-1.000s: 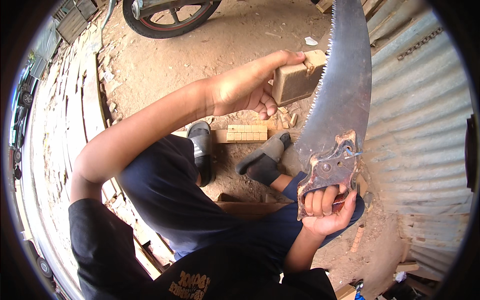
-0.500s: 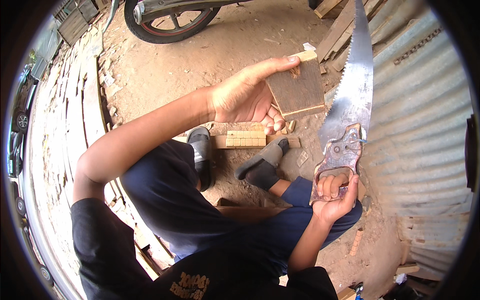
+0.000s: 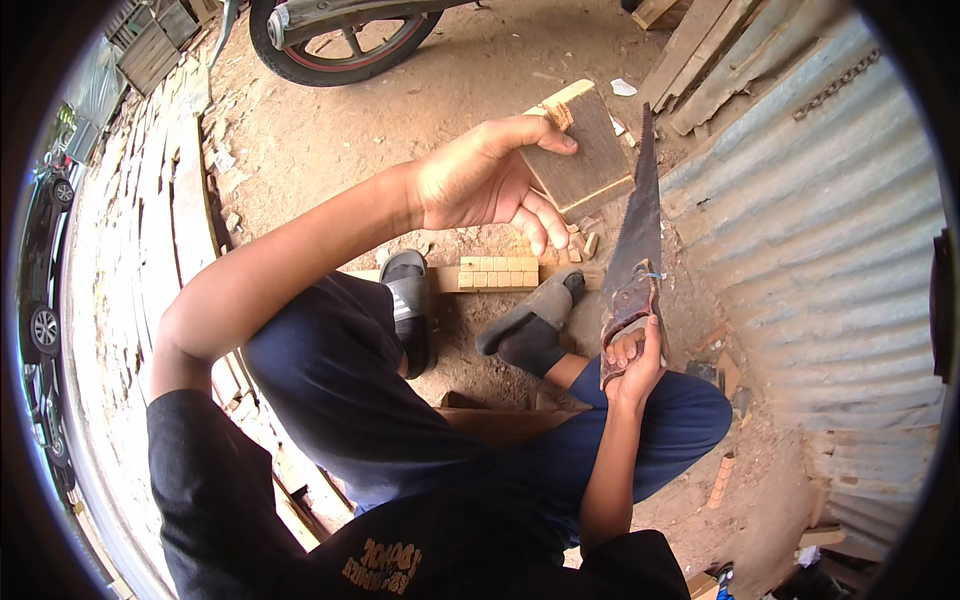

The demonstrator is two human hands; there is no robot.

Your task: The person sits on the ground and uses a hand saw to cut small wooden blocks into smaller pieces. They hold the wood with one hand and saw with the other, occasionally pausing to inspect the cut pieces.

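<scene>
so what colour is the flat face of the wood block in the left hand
Dark weathered grey-brown, with a pale tan edge on the wood block; shows best in the head view.

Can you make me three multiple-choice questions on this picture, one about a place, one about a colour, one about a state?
1. Where does the strip of small wooden blocks lie?
A. on the ground between the two sandalled feet
B. on the corrugated metal sheet
C. in the left hand

2. What colour are the sandals?
A. red
B. grey
C. yellow

3. How is the handsaw held?
A. lying flat on the ground
B. blade down in the dirt
C. gripped by its handle in the right hand, blade pointing up and away

Answers: 1 A, it lies on the dirt by both feet. 2 B, both look grey. 3 C, fingers wrap the handle while the left hand holds a flat wooden piece.
</scene>
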